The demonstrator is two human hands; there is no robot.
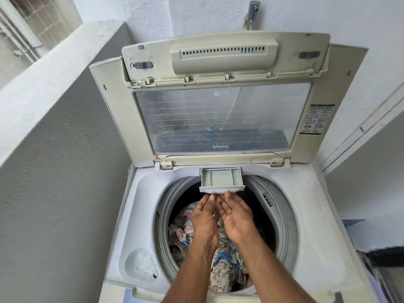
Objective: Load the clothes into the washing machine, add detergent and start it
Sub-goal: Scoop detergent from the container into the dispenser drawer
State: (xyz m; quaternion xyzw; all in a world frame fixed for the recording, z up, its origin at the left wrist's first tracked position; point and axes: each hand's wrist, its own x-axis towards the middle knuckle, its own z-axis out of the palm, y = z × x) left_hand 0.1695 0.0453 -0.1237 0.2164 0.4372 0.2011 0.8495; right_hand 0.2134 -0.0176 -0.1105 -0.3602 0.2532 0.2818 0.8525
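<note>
A top-loading washing machine [140,206] stands with its folded lid [220,119] raised against the wall. Floral clothes [223,263] lie in the drum [282,217]. The detergent drawer [222,179] is pulled out over the drum's far rim, and its compartments look bare. My left hand [204,219] and my right hand [237,217] reach up side by side, fingertips touching the drawer's front lip from below. Neither hand holds anything.
A round recess [142,264] with pale residue sits at the machine's front left corner. A grey parapet wall [54,149] runs close on the left. A white wall and a tap [252,15] are behind. Dark objects [384,259] sit low on the right.
</note>
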